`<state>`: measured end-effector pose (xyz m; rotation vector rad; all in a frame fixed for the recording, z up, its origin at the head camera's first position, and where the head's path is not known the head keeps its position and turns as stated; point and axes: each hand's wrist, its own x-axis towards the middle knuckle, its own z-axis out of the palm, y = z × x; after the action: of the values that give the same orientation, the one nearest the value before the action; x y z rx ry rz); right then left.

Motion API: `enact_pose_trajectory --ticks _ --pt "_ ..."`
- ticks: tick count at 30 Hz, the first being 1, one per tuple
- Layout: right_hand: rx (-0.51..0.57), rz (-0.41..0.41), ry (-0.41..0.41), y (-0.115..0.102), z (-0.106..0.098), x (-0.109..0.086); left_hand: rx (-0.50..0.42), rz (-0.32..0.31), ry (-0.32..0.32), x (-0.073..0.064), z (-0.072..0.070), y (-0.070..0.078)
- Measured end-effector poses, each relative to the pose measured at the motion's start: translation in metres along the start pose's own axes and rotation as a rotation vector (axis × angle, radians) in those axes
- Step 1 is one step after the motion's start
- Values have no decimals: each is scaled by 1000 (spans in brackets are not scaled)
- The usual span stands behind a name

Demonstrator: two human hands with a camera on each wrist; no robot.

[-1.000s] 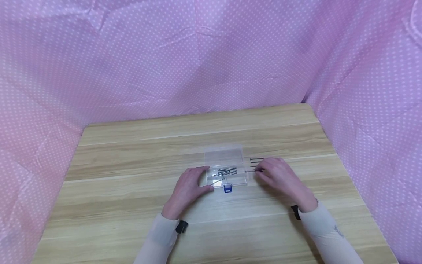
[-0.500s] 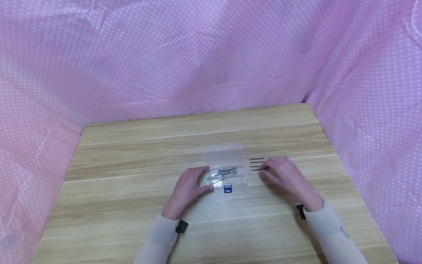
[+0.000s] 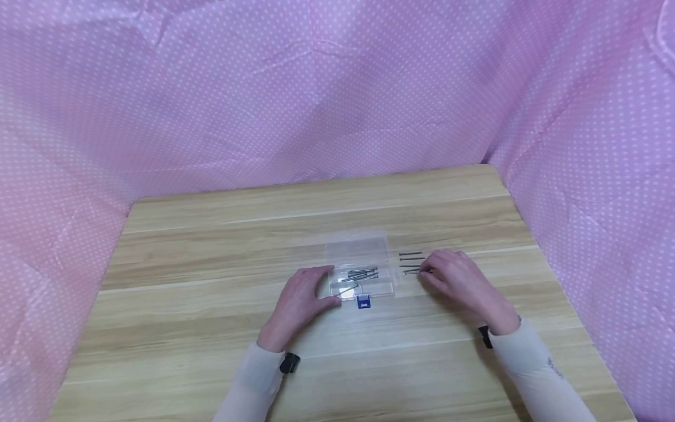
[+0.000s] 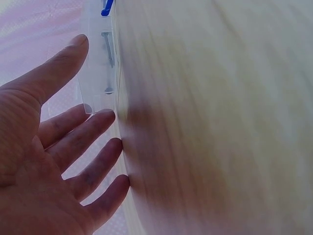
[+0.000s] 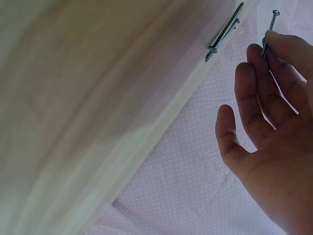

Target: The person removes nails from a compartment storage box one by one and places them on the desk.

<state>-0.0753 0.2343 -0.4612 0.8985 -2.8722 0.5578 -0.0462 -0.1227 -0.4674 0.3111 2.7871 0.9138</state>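
A clear plastic box [image 3: 379,288] lies on the table with its clear lid [image 3: 357,251] folded back and its blue latch [image 3: 364,302] toward me. Several nails [image 3: 361,274] fill its back compartment; one more nail [image 3: 348,289] slants in the front left part. My left hand [image 3: 297,300] holds the box's left end, thumb at the front corner and index finger at the back. To the right of the box, my right hand [image 3: 460,286] pinches a nail [image 5: 274,19] between thumb and fingers, head end sticking out. Just beyond it, several nails [image 3: 411,254] lie side by side on the wood.
The wood-grain table [image 3: 221,258] reaches out on all sides of the box. Pink dotted cloth [image 3: 263,105] hangs behind it and along both sides. Each wrist wears a black camera mount [image 3: 289,363] at the sleeve cuff.
My right hand has drawn the pinched nail a little to the right, away from the box and in line with the row of nails. The left hand and the box stay where they were.
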Motion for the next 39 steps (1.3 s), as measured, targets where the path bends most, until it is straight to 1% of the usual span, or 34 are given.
enact_pose_trajectory --ticks 8,15,22,32,39 --pt "-24 -7 -19 3 0 0 14 0 -4 0 -1 1" --pt "-35 9 -57 4 0 3 9 5 -5 0 -1 2" --pt "-19 24 -57 5 2 5 12 3 -3 1 -1 1" --pt "-9 31 -97 2 3 9 11 4 5 0 -2 1" --pt "-13 25 -114 3 3 10 5 3 -1 0 -3 2"
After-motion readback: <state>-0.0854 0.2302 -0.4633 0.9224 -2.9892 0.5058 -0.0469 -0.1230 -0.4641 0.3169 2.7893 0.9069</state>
